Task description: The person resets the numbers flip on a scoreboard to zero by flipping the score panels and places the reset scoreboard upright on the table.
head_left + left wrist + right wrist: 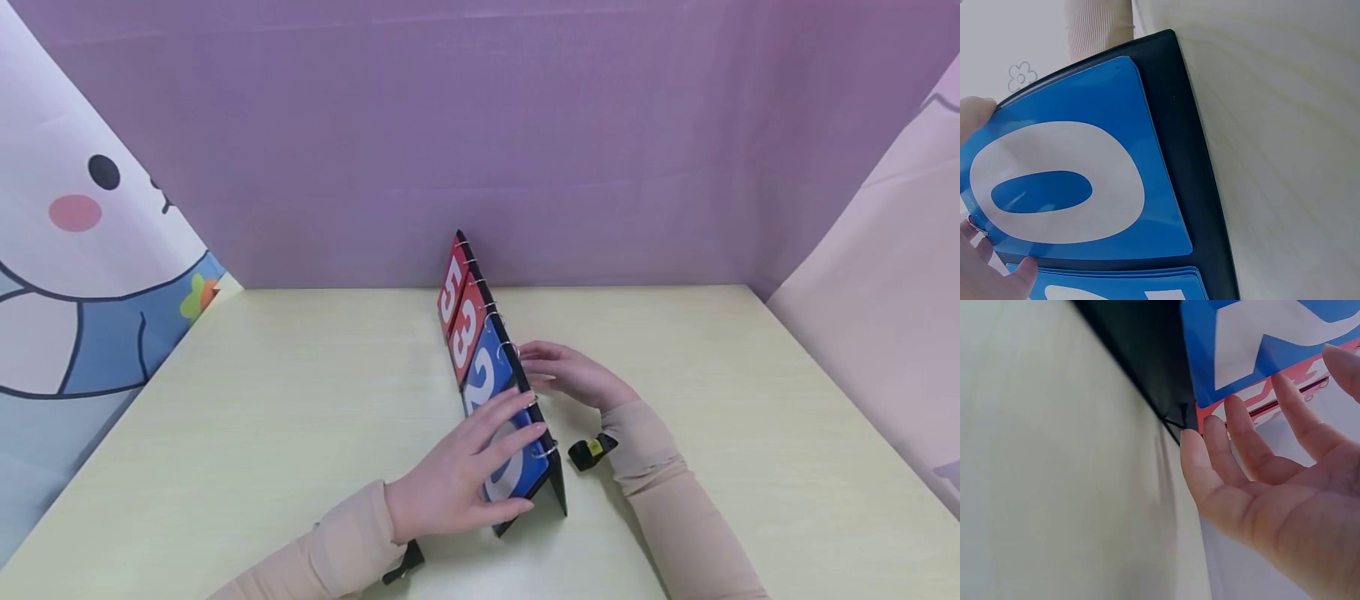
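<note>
A flip scoreboard stands tent-like on the table, red cards 5 and 3 at its far end, blue cards 2 and 0 nearer. Over the blue 0 card my left hand spreads its fingers; its fingertips reach the top edge by the rings, and the thumb lies at the near end. My right hand is on the other side, fingers slightly bent. In the right wrist view its fingertips are at the lower edge of a blue card with a white figure; whether they press it, I cannot tell. Red cards show beyond.
The pale table runs back to a purple cloth wall. On the left hangs a cartoon-printed cloth, on the right a pale pink one. A black wrist-camera mount sits by the right sleeve.
</note>
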Motion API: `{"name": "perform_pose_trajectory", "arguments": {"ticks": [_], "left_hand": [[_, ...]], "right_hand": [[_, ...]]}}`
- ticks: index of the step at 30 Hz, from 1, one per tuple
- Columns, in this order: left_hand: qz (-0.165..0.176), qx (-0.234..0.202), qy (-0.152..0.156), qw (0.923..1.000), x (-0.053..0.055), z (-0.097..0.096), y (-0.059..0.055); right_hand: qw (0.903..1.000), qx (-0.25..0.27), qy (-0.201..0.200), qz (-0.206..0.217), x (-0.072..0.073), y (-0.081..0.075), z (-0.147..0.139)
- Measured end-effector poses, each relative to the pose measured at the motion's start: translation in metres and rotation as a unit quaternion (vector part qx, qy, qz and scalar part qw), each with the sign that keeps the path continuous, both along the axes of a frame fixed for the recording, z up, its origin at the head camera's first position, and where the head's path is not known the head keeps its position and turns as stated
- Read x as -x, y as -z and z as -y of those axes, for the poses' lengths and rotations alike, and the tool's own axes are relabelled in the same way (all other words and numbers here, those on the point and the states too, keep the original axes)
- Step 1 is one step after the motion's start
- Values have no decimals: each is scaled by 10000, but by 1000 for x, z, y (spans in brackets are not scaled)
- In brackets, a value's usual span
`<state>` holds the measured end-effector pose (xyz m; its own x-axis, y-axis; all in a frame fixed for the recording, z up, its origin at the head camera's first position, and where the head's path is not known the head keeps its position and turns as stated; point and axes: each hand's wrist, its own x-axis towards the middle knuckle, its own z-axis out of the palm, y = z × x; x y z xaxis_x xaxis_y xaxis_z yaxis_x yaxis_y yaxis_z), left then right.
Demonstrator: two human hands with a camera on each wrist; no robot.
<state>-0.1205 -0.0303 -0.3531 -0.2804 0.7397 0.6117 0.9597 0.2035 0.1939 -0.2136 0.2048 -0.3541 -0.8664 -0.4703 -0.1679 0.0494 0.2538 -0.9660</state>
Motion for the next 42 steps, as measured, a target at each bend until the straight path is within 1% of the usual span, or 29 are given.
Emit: {"name": "perform_pose_trajectory", "arguments": {"ticks": [6, 11, 17, 20, 24, 26, 30, 34, 37, 42], "left_hand": [[36, 52, -18, 10000, 0, 0, 0], [-34, 2, -15, 10000, 0, 0, 0], [-36, -8, -6, 10000, 0, -1, 0], [40, 42, 1, 10000, 0, -1, 0], [147, 124, -24, 9998, -1, -1, -2], [159, 159, -50, 9997, -1, -1, -2], [169, 208, -91, 9996, -1, -1, -3], [241, 258, -130, 9993, -2, -1, -2], [236, 262, -151, 9993, -2, -1, -2], [129, 200, -124, 9996, -1, -1, -2]], "right_hand": [[9999, 62, -47, -71, 2, 5, -1], [9997, 225, 91, -27, 5, 9, -6], [9992, 291, 287, -44, 5, 7, -14], [9978, 228, 584, -198, 5, 6, -16], [9919, 175, 1142, -525, 5, 6, -20], [9893, 203, 1296, -644, 5, 6, -21], [9870, -5, 1342, -886, 5, 4, -23], [9851, -263, 1371, -1007, 6, 2, -24], [9854, -235, 1363, -997, 6, 2, -24], [9836, -201, 1381, -1140, 6, 3, -25]]}}
